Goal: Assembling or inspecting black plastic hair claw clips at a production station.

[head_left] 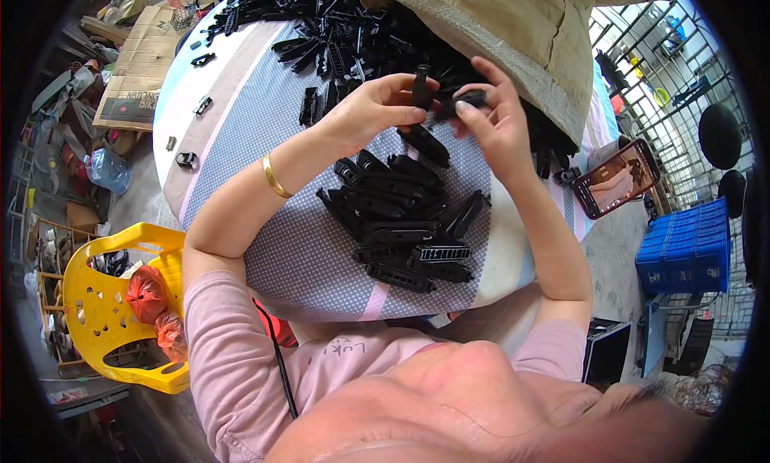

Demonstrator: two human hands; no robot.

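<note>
My left hand (377, 106), at the far side of the table, pinches a slim black plastic piece (420, 86) upright between thumb and fingers. Just to its right, my right hand (497, 122) has thumb and fingers closed on a smaller dark piece (472, 99), its exact kind unclear. The two pieces are close together; whether they touch I cannot tell. Below my hands lies a heap of long black plastic parts (393, 194), some with slotted sides. A bigger pile of loose black parts (329, 42) spreads behind my left hand.
A large brown sack (513, 30) lies over the table's (277, 254) far right side. At the right edge stands a phone (618, 178); beyond it is a blue crate (686, 246). A yellow chair (96, 326) with red bags (147, 293) stands left.
</note>
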